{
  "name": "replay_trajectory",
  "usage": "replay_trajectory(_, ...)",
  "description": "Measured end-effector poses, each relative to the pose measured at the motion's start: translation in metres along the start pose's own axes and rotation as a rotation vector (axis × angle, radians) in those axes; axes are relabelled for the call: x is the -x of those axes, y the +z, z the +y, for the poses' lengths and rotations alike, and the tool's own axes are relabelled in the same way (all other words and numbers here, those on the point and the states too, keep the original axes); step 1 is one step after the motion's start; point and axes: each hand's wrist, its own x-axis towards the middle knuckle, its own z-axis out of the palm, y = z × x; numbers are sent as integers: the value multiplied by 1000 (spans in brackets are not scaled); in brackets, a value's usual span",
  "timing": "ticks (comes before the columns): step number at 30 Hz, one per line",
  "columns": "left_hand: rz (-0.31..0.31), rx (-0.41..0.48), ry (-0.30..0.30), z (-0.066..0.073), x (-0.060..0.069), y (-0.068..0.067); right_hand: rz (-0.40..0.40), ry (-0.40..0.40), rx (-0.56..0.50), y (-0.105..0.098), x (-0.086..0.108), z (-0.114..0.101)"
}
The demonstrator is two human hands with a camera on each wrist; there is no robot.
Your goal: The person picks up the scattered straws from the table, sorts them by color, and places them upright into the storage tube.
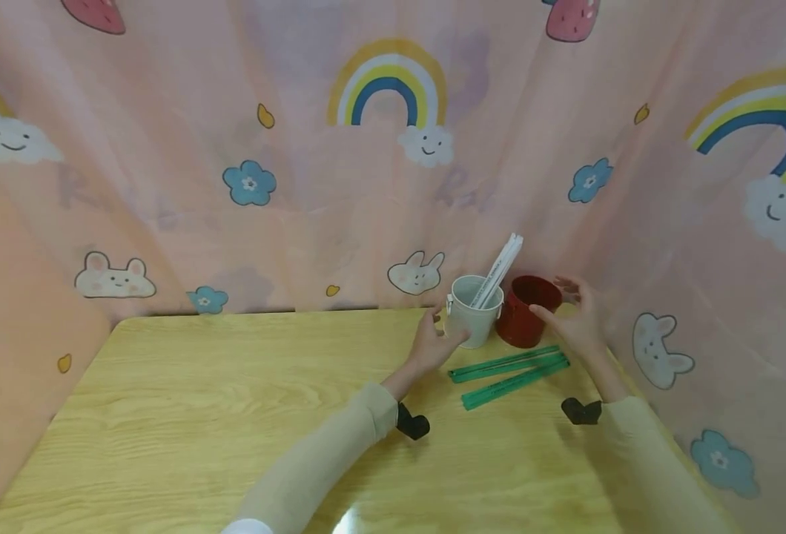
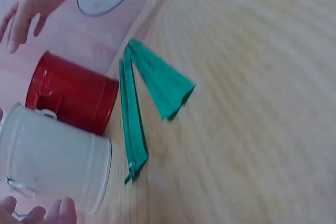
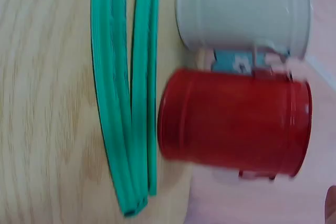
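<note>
My left hand (image 1: 431,343) is beside a small white metal bucket (image 1: 473,326), fingers spread. In the left wrist view its fingertips (image 2: 37,214) show next to the bucket's side; I cannot tell whether they touch. Several slim white printed sticks (image 1: 497,273) lean in that bucket. At its right stands a red metal bucket (image 1: 520,326); no contents show inside. Around the red bucket's right side, my right hand (image 1: 578,320) is spread wide with thumb and fingers apart. In the left wrist view, the right hand (image 2: 42,3) appears separated from the red bucket.
Two groups of long green strips (image 1: 516,381) with small print lie in front of the buckets on the wooden table (image 1: 233,415). A pink patterned curtain (image 1: 339,237) hangs close behind the buckets and along the right edge.
</note>
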Motion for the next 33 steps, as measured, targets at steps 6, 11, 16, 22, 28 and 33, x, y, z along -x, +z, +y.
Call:
replay_trajectory(6,-91,2,-33,6,21,5,-38,82,-47,-15,-1,17)
replay_trajectory(11,-207,-58,-38,10,39,11,-175,157,-54,-17,-3,31)
replay_trajectory(16,-277,-86,-30,10,49,15,-293,190,-141,-13,-9,45)
replay_trajectory(22,-339,-139,-7,7,55,20,-382,228,-210,-9,-14,55)
replay_trajectory(28,-316,-164,-15,4,56,22,-446,229,-179,-7,-17,57)
replay_trajectory(33,-321,-215,21,-4,53,27,-455,228,-113,-5,-16,57)
